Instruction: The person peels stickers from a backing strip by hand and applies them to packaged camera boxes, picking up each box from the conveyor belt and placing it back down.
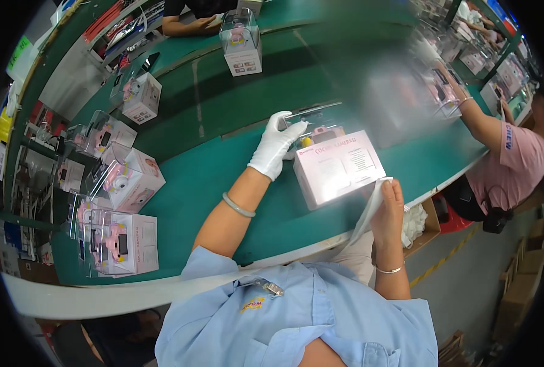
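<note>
A pale pink carton [330, 174] with a clear plastic cover [316, 116] sits tilted on the green bench in front of me. A pink toy camera [328, 133] shows through the cover. In a white glove, my left hand [276, 147] closes its fingers on the cover's left side. My bare right hand [389, 208] pinches a folded white cloth [368, 211] at the carton's near right corner. The cloth's upper end meets that corner.
Several similar toy camera boxes [142, 238] stand along the left, and another box [242, 55] is farther back. At right, a person in a pink shirt [510, 153] reaches toward more boxes. A cardboard box of white cloths [416, 226] stands below the bench edge [440, 183].
</note>
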A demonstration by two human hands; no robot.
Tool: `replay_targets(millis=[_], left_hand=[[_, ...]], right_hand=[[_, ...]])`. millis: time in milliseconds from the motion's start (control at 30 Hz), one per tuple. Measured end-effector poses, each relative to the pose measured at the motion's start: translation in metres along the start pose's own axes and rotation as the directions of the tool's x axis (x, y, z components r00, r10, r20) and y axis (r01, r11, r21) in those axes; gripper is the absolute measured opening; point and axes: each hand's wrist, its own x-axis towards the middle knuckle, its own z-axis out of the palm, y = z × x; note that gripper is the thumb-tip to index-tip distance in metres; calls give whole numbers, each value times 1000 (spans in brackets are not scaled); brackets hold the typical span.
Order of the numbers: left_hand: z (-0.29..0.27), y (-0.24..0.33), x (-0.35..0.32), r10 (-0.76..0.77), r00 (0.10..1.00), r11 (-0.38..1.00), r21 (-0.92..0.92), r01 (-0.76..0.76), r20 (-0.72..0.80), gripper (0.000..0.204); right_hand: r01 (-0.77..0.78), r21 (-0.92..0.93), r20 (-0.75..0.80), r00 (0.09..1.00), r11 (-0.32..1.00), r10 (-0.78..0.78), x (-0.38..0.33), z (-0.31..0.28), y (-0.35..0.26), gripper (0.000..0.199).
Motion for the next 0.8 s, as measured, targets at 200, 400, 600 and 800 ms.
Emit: replay_targets(millis=[200, 400, 600, 800], left_hand=[[-36, 59, 23, 747, 664, 611, 408, -679, -13, 45], [-131, 103, 75, 973, 163, -46, 835, -548, 161, 48], [-197, 65, 97, 973, 229, 20, 977, -211, 30, 47], [-40, 42, -17, 576, 809, 664, 508, -548, 120, 36]], right_hand=[[-30, -212, 10, 999, 977, 33, 16, 20, -4, 11], [-117, -273, -35, 993, 955, 112, 14, 33, -1, 12], [-206, -295, -95, 978, 933, 186, 17, 34, -8, 15], [-267, -356, -82, 964, 895, 254, 17, 38, -19, 21]])
